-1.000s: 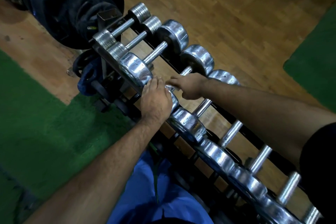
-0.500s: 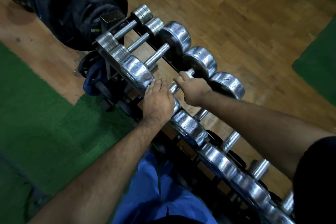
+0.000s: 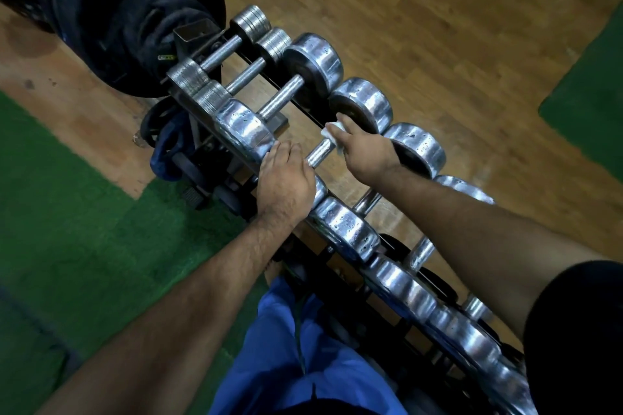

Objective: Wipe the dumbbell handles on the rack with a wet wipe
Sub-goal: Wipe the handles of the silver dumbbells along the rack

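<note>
A row of chrome dumbbells lies across a black rack (image 3: 188, 44) that runs from upper left to lower right. My right hand (image 3: 362, 148) grips the far end of one dumbbell's knurled handle (image 3: 318, 153), with a white wet wipe (image 3: 332, 131) wrapped under its fingers. My left hand (image 3: 285, 184) rests flat on the near chrome head of the same dumbbell, covering most of it. The handles of the neighbouring dumbbells (image 3: 281, 98) to the upper left are bare.
Large black weight plates (image 3: 135, 10) stand at the rack's far left end. Wooden floor (image 3: 438, 27) lies beyond the rack, green turf mat (image 3: 67, 229) on my side. My blue trouser legs (image 3: 303, 364) are below, close to the rack.
My right hand has slid with the wipe along the handle from the near end towards the far head. My left hand has stayed on the near head.
</note>
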Tool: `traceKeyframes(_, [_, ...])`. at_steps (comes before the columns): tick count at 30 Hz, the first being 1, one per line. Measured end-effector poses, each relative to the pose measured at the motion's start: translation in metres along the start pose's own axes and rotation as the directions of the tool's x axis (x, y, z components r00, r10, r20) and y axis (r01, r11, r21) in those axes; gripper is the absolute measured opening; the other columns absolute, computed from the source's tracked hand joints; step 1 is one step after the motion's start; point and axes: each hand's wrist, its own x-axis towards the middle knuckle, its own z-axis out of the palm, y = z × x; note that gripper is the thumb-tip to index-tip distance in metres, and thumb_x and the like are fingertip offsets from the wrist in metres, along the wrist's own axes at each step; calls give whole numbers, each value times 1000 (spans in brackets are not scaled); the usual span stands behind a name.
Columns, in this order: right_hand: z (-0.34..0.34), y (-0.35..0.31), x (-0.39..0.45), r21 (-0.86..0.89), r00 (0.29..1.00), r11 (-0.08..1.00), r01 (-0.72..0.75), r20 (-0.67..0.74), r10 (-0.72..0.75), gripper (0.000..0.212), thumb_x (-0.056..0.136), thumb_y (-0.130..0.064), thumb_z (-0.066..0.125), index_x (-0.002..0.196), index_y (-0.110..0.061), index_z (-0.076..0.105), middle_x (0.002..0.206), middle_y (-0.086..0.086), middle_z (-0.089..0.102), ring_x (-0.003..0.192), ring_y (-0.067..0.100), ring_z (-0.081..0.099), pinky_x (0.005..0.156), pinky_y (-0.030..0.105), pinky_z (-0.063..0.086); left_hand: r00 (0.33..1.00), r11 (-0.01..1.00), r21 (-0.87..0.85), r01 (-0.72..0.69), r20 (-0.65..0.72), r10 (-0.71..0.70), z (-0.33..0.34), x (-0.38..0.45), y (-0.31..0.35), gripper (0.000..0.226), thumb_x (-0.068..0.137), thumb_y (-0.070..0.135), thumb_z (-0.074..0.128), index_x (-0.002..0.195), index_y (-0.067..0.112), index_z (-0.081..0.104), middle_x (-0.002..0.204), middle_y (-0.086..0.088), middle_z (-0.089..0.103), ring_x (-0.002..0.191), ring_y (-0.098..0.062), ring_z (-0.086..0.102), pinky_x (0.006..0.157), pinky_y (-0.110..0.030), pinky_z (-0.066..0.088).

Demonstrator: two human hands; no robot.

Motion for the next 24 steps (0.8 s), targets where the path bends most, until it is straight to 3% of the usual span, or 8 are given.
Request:
traceKeyframes(4, [-1,6,1,-54,1000,998,18,-10,-19,68,94,-4,44,151,-38,30,164,-10,17,103,34,66,65,36,46,1000,1000,15,-15,-6,15,-1,1,0,46,100,23,38,140,0,47,147,-18,46,141,-30,36,121,-40,23])
traceKeyframes(9, [4,5,3,-106,1000,994,-6,-6,6,69,94,0,45,152,-34,28,165,-8,14,100,37,67,66,39,48,999,999,26,-29,-15,29,-1,0,0,47,99,25,35,137,1,49,142,-19,49,137,-33,40,119,-43,28])
traceKeyframes(12, [3,3,5,-57,1000,998,-10,-21,9,65,95,-1,45,150,-34,33,164,-4,18,104,39,64,74,42,51,998,997,61,-54,-8,55,0,-1,-2,46,100,24,38,137,0,49,142,-18,50,136,-31,40,118,-43,28])
traceKeyframes(15, [3,-6,2,-55,992,991,123,15,-122,58,98,-11,44,147,-40,36,161,-5,26,107,36,64,79,37,51,999,997,61,-49,-3,49,1,0,-2,49,100,27,34,139,1,47,145,-18,47,140,-30,37,120,-42,25])
traceKeyframes(18, [14,-11,-5,-135,958,948,287,35,-285,54,100,-20,45,147,-43,35,158,-7,32,96,33,68,64,34,49,999,997,60,-52,-12,53,1,-2,-3,48,101,26,35,140,1,46,147,-19,45,142,-31,33,121,-40,22])
traceKeyframes(22, [1,5,0,-111,992,989,100,-60,-107,52,101,-24,47,149,-39,35,161,-9,27,108,34,65,74,40,53,997,996,58,-68,-32,70,2,-1,-5,49,100,27,33,139,0,48,146,-19,47,140,-31,36,120,-41,26])
traceKeyframes(24, [-2,-3,5,-110,995,991,76,-53,-83,46,102,-26,43,147,-34,40,159,-3,32,109,35,65,76,39,51,997,996,60,-67,-30,69,3,0,-6,51,100,28,31,140,1,48,146,-18,47,140,-30,37,119,-41,26])
